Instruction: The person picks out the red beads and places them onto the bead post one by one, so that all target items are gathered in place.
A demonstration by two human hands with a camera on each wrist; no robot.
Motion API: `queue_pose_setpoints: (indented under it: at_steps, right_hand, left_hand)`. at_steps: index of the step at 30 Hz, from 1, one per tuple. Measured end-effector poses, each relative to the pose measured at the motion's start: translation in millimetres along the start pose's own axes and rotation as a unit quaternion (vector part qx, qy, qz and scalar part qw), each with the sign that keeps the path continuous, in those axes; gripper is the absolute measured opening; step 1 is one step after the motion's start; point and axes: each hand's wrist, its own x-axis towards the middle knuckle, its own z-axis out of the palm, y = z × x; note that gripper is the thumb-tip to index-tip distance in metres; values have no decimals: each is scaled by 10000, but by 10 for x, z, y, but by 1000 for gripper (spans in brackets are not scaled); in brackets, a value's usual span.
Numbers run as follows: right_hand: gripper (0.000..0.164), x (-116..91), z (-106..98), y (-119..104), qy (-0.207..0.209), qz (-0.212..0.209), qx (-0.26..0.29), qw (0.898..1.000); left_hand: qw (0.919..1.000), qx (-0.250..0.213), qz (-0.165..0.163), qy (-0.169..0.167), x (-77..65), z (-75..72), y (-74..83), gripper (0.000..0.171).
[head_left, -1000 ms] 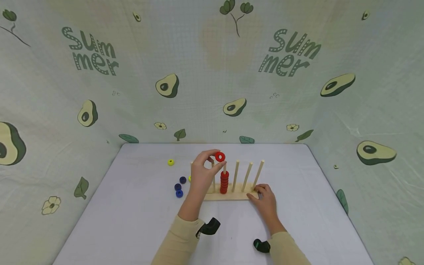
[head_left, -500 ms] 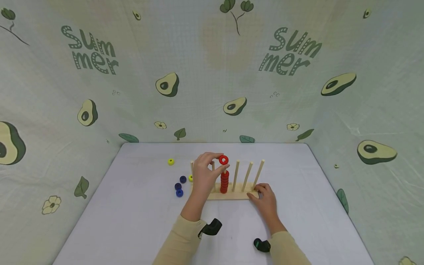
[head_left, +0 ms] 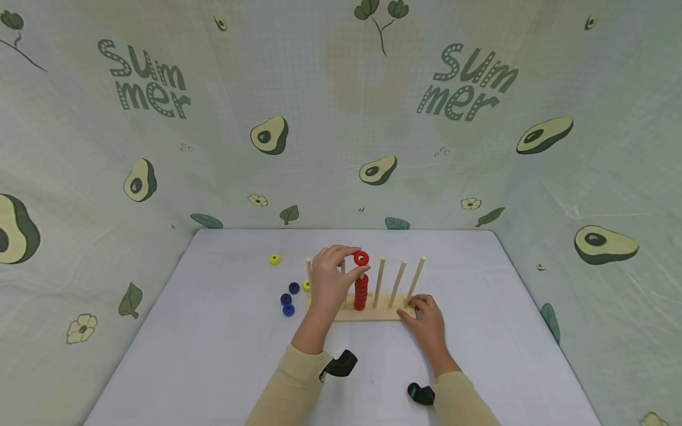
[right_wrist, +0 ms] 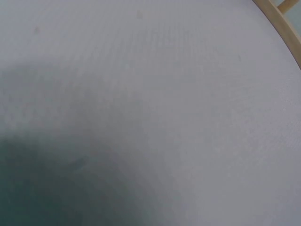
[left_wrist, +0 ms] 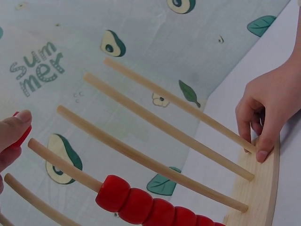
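Observation:
My left hand (head_left: pixel 329 287) pinches a red ring bead (head_left: pixel 361 258) between thumb and fingertips. The bead is just off the tip of a peg (left_wrist: pixel 66 165) that carries a stack of red beads (head_left: pixel 360 293); whether it touches the tip I cannot tell. That peg stands in a wooden base (head_left: pixel 367 316) with several other upright pegs, three bare ones to the right. At the base's right end, my right hand (head_left: pixel 427 325) grips the wood by the last peg, thumb in front, as the left wrist view also shows. Part of the base's left end is hidden behind the left hand.
Left of the rack lie loose blue beads (head_left: pixel 286 299) on the white table (head_left: pixel 202 343). A yellow bead (head_left: pixel 274 260) sits farther back, and another (head_left: pixel 306 286) is partly visible beside the left hand. A patterned cloth (head_left: pixel 319 195) hangs behind the table.
My left hand has moved the red bead slightly right and down, bringing it over the stacked peg. The right hand has stayed at the base's end.

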Motion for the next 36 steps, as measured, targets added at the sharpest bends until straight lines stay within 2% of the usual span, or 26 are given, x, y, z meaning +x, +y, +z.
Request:
queue_pose_setpoints:
  at_steps: [14,23,28,36]
  right_hand:
    - [37,5,-5,12,-42,-9,21,10000]
    - [36,3,-12,-6,-10,-36,17,10000]
    - [36,4,-5,4,-35,-30,27,10000]
    - [36,2,-12,-2,-50,19,77,10000]
  left_hand:
    - [9992,362,18,-166,12,5,5,35]
    - [9986,526,32,-74,15,-9,15,34]
    - [9993,331,-122,-116,25,-6,-8,33]
    - [9968,-262,-684,-320,25,-13,-21,33]
